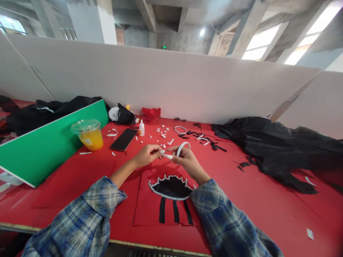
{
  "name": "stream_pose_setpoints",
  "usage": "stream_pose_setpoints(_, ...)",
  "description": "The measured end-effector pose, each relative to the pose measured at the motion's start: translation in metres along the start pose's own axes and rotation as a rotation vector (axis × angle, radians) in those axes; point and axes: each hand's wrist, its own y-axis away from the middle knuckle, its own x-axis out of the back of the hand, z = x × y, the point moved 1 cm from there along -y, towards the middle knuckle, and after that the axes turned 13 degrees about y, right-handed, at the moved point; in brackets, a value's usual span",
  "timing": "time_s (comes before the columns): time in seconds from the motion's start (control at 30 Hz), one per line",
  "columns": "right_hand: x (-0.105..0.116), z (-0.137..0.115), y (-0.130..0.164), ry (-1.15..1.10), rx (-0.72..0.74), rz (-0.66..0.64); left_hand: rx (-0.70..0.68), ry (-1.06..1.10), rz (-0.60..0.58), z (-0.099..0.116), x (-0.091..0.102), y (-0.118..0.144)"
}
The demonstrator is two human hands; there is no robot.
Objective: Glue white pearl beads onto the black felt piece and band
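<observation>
My right hand (184, 160) is closed round a thin roll of white tape (180, 150). A short free end of the tape runs toward my left hand (148, 155), whose thumb and finger are pinched at its tip. Below both hands lies a red sheet (144, 210) bearing a black eye-like shape (171, 188) edged with silver beads. Three black strips (175, 211) extend down from that shape. My right sleeve covers the sheet's right side.
Left are a cup of orange drink (92, 137), a green board (53, 142) and a phone (124, 139). Behind my hands stand a small white bottle (142, 128), scattered white bits, a white ring (180, 130) and black scraps. Black plastic (257, 146) is heaped at right.
</observation>
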Motion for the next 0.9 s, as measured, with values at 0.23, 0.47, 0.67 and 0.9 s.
stream_pose_setpoints(0.23,0.005,-0.004,0.002,-0.082,0.033,0.038,0.016,0.012,0.006,-0.001,0.002,0.0)
stream_pose_setpoints(0.47,0.0,0.001,-0.001,0.236,-0.068,0.064,0.061,0.052,-0.008,-0.008,0.009,-0.001)
stream_pose_setpoints(0.67,-0.002,-0.004,0.002,0.245,-0.068,-0.106,0.213,0.058,-0.278,-0.004,0.031,0.004)
stream_pose_setpoints(0.9,-0.015,0.005,0.006,0.198,-0.04,-0.359,0.475,0.143,-0.683,0.005,0.051,0.015)
